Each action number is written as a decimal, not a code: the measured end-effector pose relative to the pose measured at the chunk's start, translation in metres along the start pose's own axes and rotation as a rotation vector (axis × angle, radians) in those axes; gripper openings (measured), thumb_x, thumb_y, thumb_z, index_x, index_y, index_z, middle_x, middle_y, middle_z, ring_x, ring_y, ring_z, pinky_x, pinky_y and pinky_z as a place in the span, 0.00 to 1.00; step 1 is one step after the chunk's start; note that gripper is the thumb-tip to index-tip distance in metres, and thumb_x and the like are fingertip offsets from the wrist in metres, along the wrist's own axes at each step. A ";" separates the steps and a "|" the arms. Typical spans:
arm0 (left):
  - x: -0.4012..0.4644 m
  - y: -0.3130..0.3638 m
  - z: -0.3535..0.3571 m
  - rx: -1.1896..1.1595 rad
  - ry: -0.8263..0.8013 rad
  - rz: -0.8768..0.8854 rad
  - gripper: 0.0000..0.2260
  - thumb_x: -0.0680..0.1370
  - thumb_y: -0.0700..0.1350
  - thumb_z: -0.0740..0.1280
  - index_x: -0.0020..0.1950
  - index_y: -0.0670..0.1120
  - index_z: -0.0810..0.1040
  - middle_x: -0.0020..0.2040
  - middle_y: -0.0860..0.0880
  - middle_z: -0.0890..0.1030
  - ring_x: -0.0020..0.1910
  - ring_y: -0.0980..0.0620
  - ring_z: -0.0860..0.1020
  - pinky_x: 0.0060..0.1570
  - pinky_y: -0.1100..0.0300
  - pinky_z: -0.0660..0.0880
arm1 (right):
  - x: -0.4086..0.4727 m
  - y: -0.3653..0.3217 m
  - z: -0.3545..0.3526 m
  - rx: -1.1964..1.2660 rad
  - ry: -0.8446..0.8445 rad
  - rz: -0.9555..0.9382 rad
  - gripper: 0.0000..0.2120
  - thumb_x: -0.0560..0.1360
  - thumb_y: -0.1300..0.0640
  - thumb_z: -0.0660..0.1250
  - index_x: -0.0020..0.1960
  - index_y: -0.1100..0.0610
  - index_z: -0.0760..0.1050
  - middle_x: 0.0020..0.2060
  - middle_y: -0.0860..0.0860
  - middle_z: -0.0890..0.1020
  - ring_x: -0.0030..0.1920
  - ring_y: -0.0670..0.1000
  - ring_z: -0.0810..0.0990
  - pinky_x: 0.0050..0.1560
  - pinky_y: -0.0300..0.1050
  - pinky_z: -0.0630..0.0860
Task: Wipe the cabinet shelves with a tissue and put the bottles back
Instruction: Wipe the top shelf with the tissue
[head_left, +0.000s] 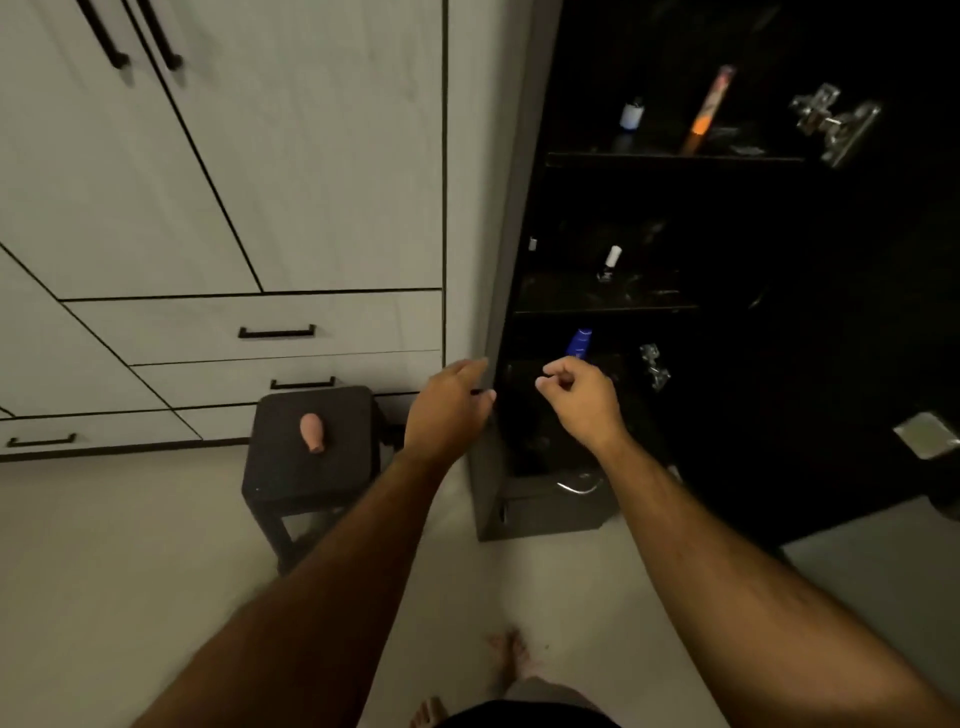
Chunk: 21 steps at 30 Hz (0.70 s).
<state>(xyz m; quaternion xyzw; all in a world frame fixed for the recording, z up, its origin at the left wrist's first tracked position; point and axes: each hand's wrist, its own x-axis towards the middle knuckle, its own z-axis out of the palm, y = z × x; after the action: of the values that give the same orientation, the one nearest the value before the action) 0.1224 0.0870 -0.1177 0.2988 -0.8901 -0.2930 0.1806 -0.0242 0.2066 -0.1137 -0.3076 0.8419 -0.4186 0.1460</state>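
A dark open cabinet (524, 218) stands on the right with several shelves. The top shelf holds a small white bottle (632, 114) and a tall orange tube (706, 111). A white-capped bottle (609, 263) stands on the middle shelf (602, 307). Lower down a blue bottle (579, 343) leans. My left hand (449, 410) reaches toward the cabinet's front edge, fingers extended, holding nothing. In front of the lower compartment my right hand (582, 400) hovers just below the blue bottle, with loosely curled fingers and nothing visible in them. No tissue is in view.
A dark stool (311, 488) with a pink bottle (312, 433) lying on it stands left of the cabinet. White wardrobe doors and drawers (249, 332) fill the left. Metal hinges (831, 122) show on the open cabinet door at right. My bare feet are on the pale floor.
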 end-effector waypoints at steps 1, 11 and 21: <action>-0.006 0.005 0.009 -0.002 -0.023 0.010 0.21 0.80 0.48 0.66 0.73 0.47 0.70 0.69 0.47 0.74 0.67 0.49 0.73 0.62 0.61 0.65 | -0.007 0.009 -0.008 -0.006 0.019 0.022 0.08 0.75 0.54 0.71 0.53 0.53 0.80 0.37 0.43 0.79 0.39 0.40 0.77 0.34 0.26 0.68; -0.028 0.041 0.091 0.294 -0.272 0.063 0.30 0.79 0.60 0.62 0.78 0.54 0.57 0.80 0.47 0.55 0.78 0.45 0.55 0.74 0.45 0.57 | -0.036 0.116 -0.078 -0.434 -0.094 0.108 0.30 0.76 0.47 0.69 0.74 0.51 0.66 0.74 0.53 0.66 0.73 0.55 0.65 0.69 0.55 0.68; -0.043 0.064 0.201 0.505 -0.482 -0.140 0.43 0.74 0.73 0.54 0.80 0.54 0.41 0.79 0.45 0.37 0.77 0.43 0.35 0.74 0.43 0.38 | -0.012 0.237 -0.098 -0.806 -0.428 -0.144 0.41 0.76 0.30 0.54 0.80 0.50 0.45 0.79 0.54 0.42 0.78 0.57 0.37 0.76 0.59 0.44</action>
<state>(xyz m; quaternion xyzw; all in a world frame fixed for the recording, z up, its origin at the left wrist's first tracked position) 0.0276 0.2389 -0.2377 0.3167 -0.9288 -0.1374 -0.1349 -0.1583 0.3834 -0.2432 -0.4769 0.8650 0.0061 0.1559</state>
